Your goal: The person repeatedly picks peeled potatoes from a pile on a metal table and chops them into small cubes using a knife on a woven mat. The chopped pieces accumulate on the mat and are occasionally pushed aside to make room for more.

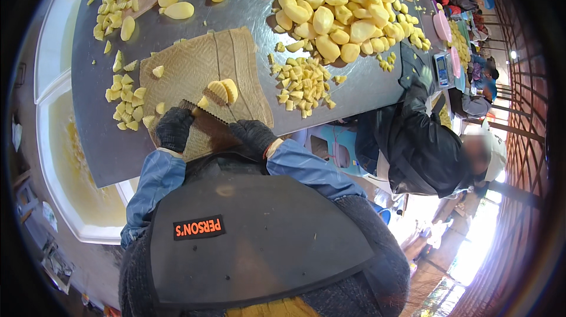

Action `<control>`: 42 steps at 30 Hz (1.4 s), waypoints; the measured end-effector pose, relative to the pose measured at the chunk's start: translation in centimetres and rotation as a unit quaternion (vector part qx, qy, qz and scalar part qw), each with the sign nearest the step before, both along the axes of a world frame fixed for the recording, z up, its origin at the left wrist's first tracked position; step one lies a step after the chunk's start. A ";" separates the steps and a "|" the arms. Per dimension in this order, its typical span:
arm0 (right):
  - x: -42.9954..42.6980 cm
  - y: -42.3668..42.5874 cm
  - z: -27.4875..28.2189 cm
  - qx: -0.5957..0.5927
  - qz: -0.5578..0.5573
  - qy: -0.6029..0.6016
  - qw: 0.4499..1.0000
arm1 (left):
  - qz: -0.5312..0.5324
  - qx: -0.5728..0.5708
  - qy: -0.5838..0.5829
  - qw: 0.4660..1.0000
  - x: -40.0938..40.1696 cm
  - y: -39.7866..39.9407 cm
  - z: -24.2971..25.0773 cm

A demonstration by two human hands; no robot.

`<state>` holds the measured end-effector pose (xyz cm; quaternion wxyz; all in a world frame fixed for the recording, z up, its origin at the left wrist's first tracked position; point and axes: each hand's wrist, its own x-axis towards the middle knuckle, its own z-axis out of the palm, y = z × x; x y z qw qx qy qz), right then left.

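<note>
My left hand (174,129), in a dark knit glove, is curled at the left end of a wavy-edged blade (211,113). A small tan piece shows by its fingertips; whether the hand grips it or the blade is unclear. My right hand (254,136), gloved alike, has its fingers closed at the blade's other end. Below the blade lies a tan textured cloth (177,74) on the metal table. Just beyond the blade, thick ridged potato slices (223,90) stand together on the cloth, with a small piece beside them. Other cut pieces lie near the cloth's left edge.
Peeled potatoes (340,12) form a large pile at the back right, with cut chunks (303,83) before it. More chunks (128,100) lie left. A white tub (46,140) of liquid stands beside the table (93,149). A co-worker (415,144) sits right, near a scale (441,70).
</note>
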<state>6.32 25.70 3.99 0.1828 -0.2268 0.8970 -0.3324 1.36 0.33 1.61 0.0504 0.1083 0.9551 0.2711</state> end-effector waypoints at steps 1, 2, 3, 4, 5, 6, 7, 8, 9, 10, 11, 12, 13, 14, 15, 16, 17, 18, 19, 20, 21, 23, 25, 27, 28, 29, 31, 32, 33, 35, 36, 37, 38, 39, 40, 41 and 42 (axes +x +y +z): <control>0.0 -0.1 0.0 -0.016 -0.004 0.012 1.000 | 0.008 0.013 -0.002 1.000 -0.1 -0.2 0.1; 0.0 0.1 0.1 -0.024 0.014 -0.006 1.000 | 0.003 0.021 -0.005 1.000 -0.2 -0.4 0.3; 0.1 0.2 0.2 -0.011 0.000 -0.002 1.000 | 0.001 0.012 -0.033 0.999 -0.3 -0.4 0.5; 0.4 0.5 0.5 -0.019 -0.022 0.031 0.999 | 0.006 0.031 0.033 0.999 -0.3 -0.2 0.7; 0.6 0.7 0.7 -0.006 -0.038 0.040 0.998 | 0.013 0.031 0.074 0.997 -0.4 0.1 0.9; 0.7 1.0 0.9 -0.021 -0.082 0.028 0.996 | 0.026 0.038 0.124 0.991 -0.3 0.5 1.0; 0.8 1.2 1.1 -0.016 -0.083 0.077 0.993 | -0.007 0.043 0.128 0.991 -0.3 1.2 0.9; 1.1 1.7 1.5 0.023 -0.079 0.111 0.990 | -0.034 0.053 0.144 0.988 -0.7 1.9 0.7; 1.2 2.0 1.8 0.062 -0.079 0.139 0.985 | -0.056 0.058 0.156 0.984 -1.0 2.4 0.4; 1.2 2.1 1.9 0.103 -0.067 0.116 0.986 | -0.083 0.066 0.146 0.984 -1.4 2.8 0.1; 1.3 2.2 2.0 0.092 -0.036 0.116 0.988 | -0.074 0.039 0.154 0.985 -1.6 2.7 0.0; 1.3 2.2 1.9 0.082 -0.005 0.114 0.990 | -0.064 0.011 0.154 0.986 -1.8 2.4 -0.1; 1.5 2.3 1.7 0.074 0.023 0.121 0.990 | -0.059 -0.028 0.131 0.989 -2.0 2.0 -0.1; 1.8 2.4 1.6 0.047 -0.032 -0.032 0.998 | -0.055 -0.060 0.152 0.985 -2.0 1.0 0.2; 2.1 2.5 1.3 0.042 -0.044 0.008 0.998 | -0.031 -0.026 0.191 0.981 -1.9 0.2 0.6; 2.4 2.8 1.0 0.050 -0.053 0.033 0.997 | -0.010 -0.049 0.166 0.985 -2.0 -0.3 1.1; 2.8 3.0 0.7 0.073 -0.059 0.039 0.995 | 0.021 -0.072 0.127 0.989 -2.1 -0.8 1.7; 3.1 3.3 0.5 0.061 -0.082 0.030 0.994 | 0.012 -0.033 0.167 0.985 -2.3 -0.5 2.1; 3.3 3.5 0.3 0.022 -0.113 0.019 0.993 | -0.047 -0.033 0.162 0.985 -2.5 -0.1 2.5; 3.3 3.7 0.1 0.010 -0.137 -0.022 0.990 | -0.093 -0.022 0.165 0.982 -3.0 0.8 2.6; 3.3 3.9 0.1 0.021 -0.148 -0.044 0.988 | -0.136 -0.012 0.166 0.977 -3.6 1.7 2.8; 3.0 4.2 0.3 0.029 -0.124 -0.018 0.992 | -0.176 -0.018 0.135 0.975 -4.2 3.1 2.8; 2.8 4.3 1.0 0.107 -0.056 0.070 0.990 | -0.144 -0.016 0.077 0.986 -4.0 3.5 2.7; 2.5 4.2 1.5 0.103 -0.045 0.049 0.992 | -0.108 -0.004 0.078 0.991 -3.2 3.2 2.4; 2.4 4.2 1.7 0.102 -0.038 0.043 0.993 | -0.096 -0.005 0.088 0.991 -2.9 3.0 2.1; 2.3 4.0 1.8 0.103 -0.029 0.044 0.993 | -0.083 -0.005 0.099 0.992 -2.6 2.7 1.8; 2.2 3.7 1.6 0.085 -0.039 0.119 0.988 | -0.100 -0.038 0.110 0.988 -2.6 2.3 1.0; 2.2 3.5 1.4 0.075 -0.046 0.177 0.980 | -0.103 -0.042 0.107 0.988 -2.6 2.2 0.6; 2.0 3.4 1.1 0.063 -0.038 0.142 0.987 | -0.105 -0.042 0.103 0.988 -2.7 2.2 0.4; 1.7 2.9 0.4 0.049 -0.025 0.082 0.995 | -0.105 -0.046 0.092 0.989 -2.8 2.3 0.2; 1.3 2.9 0.0 0.056 -0.020 0.043 0.997 | -0.106 -0.051 0.061 0.991 -2.7 2.4 0.2; 1.0 3.0 -0.3 0.077 -0.010 -0.014 0.997 | -0.116 -0.089 0.065 0.987 -2.5 2.6 0.4; 0.8 3.0 -0.4 0.099 -0.004 -0.061 0.993 | -0.125 -0.133 0.047 0.982 -2.3 2.8 0.6; 0.8 3.1 -0.4 0.097 0.005 -0.032 0.995 | -0.134 -0.183 0.043 0.973 -2.1 3.0 0.8; 0.9 3.1 -0.4 0.095 0.011 0.007 0.995 | -0.133 -0.192 0.060 0.970 -1.8 3.2 1.1; 1.2 3.1 -0.3 0.121 0.020 0.015 0.992 | -0.135 -0.191 0.040 0.971 -1.4 3.4 1.3; 1.6 2.9 -0.2 0.078 -0.004 0.069 0.995 | -0.136 -0.196 0.039 0.970 -1.1 3.6 1.4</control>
